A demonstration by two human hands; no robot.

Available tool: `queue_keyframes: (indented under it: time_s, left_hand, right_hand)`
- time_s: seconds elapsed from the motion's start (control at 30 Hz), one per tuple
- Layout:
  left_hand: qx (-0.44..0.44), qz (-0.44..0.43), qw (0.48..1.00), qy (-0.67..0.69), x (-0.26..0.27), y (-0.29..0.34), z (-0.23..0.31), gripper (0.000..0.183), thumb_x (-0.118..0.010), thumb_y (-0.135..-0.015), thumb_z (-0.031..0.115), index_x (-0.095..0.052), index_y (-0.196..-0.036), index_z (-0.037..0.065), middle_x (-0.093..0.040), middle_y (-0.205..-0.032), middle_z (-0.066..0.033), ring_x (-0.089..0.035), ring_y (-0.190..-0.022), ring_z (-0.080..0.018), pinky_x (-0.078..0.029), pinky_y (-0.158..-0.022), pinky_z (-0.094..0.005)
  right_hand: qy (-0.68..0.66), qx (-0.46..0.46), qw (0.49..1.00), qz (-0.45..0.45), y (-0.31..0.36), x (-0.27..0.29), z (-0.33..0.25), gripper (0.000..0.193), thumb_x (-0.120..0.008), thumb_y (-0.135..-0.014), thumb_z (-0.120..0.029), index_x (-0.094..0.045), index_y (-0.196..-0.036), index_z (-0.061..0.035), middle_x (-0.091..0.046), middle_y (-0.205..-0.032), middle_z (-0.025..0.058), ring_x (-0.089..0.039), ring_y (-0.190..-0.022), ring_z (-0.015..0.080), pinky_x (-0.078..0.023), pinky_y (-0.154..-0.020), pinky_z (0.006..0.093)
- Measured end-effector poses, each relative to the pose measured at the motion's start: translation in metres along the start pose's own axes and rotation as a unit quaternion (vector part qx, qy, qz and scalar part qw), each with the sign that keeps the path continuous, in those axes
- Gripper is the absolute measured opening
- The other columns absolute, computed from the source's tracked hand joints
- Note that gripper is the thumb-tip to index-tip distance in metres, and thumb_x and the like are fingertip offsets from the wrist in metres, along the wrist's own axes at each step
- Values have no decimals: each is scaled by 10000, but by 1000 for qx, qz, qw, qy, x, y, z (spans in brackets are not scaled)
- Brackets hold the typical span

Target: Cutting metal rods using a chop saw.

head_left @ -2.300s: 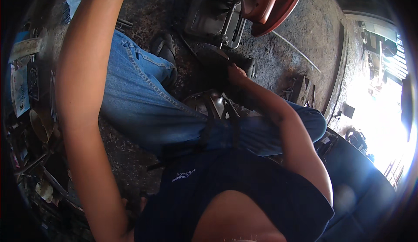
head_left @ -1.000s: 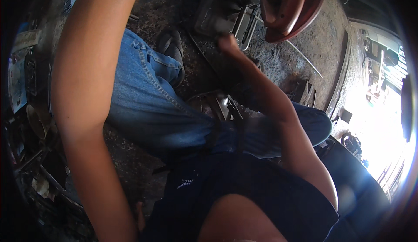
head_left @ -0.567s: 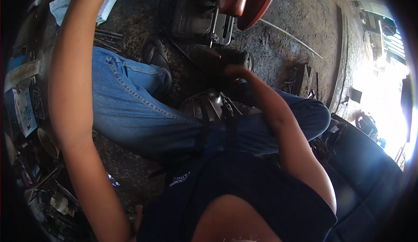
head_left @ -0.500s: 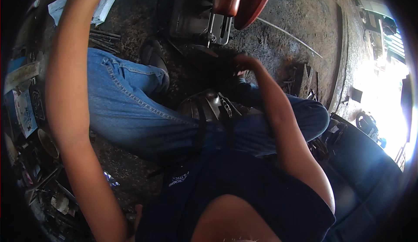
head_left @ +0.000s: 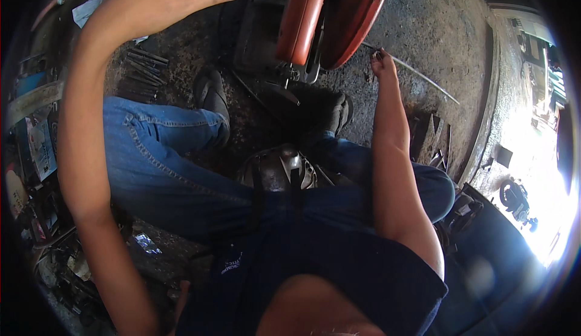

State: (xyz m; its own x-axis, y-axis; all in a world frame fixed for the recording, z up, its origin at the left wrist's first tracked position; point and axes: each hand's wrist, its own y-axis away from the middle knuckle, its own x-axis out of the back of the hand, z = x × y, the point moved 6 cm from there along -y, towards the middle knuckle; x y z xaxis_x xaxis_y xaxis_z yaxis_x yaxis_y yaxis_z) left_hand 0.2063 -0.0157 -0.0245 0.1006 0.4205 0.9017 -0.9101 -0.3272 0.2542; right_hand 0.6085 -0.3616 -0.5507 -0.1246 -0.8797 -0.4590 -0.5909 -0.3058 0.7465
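An orange-red cut-off saw (head_left: 302, 21) with a round red guard (head_left: 360, 18) stands on a dark base (head_left: 257, 48) on the floor ahead of me. Left of it, my left hand (head_left: 178, 0) is raised with the thumb stretched out; its other fingers partly leave the top edge. Nothing shows in that hand. My right arm reaches forward past my knee. To the right of the saw's guard, my right hand (head_left: 382, 65) has its fingers closed at a thin, light metal rod (head_left: 426, 81), which runs from behind the guard toward the right.
Several dark metal rods (head_left: 144, 70) lie on the floor at left. Between my legs sits a rounded metal part (head_left: 275, 169). Metal scraps (head_left: 433, 133) stand by my right knee, near a raised wall edge (head_left: 484, 112). Another person's arm (head_left: 51, 9) shows at the upper left.
My right hand has moved from beside my foot forward and right to the rod. My left hand has come further into view with its thumb out. The whole view has shifted slightly.
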Motion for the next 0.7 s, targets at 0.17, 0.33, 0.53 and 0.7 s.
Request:
queue_keyframes:
  time_s: [0.17, 0.33, 0.53, 0.7]
  left_hand:
    - [-9, 49, 998, -29, -2, -1, -26, 466, -698, -979, 358, -664, -1331, 55, -700, -1178, -141, -664, -991, -265, -528, -903, -377]
    - [40, 4, 996, -81, -3, -5, -31, 448, -683, -991, 347, -658, -1341, 69, -688, -1207, -154, -657, -1046, -286, -536, -896, -378]
    - [24, 15, 999, -35, -6, -7, -23, 448, -686, -985, 342, -657, -1337, 66, -677, -1236, -165, -656, -1098, -291, -536, -921, -400]
    - [15, 41, 997, -60, -5, -4, -19, 453, -694, -979, 343, -657, -1334, 64, -673, -1253, -172, -646, -1111, -295, -536, -915, -395]
  right_hand:
    - [20, 13, 999, -30, -2, -8, -7, 126, -564, -1029, -64, -620, -955, 22, -676, -908, 161, -689, -806, 300, -646, -789, 421]
    - [47, 55, 995, -71, 8, -41, -9, 98, -575, -1016, -44, -628, -977, 28, -695, -947, 171, -717, -857, 303, -658, -767, 384]
    - [43, 55, 995, -72, -10, -52, 2, 68, -592, -998, -38, -625, -968, 14, -721, -933, 174, -739, -829, 295, -672, -718, 363]
    - [46, 63, 993, -85, -30, -51, 18, 48, -608, -996, -48, -628, -980, -8, -721, -919, 147, -737, -808, 273, -662, -679, 344]
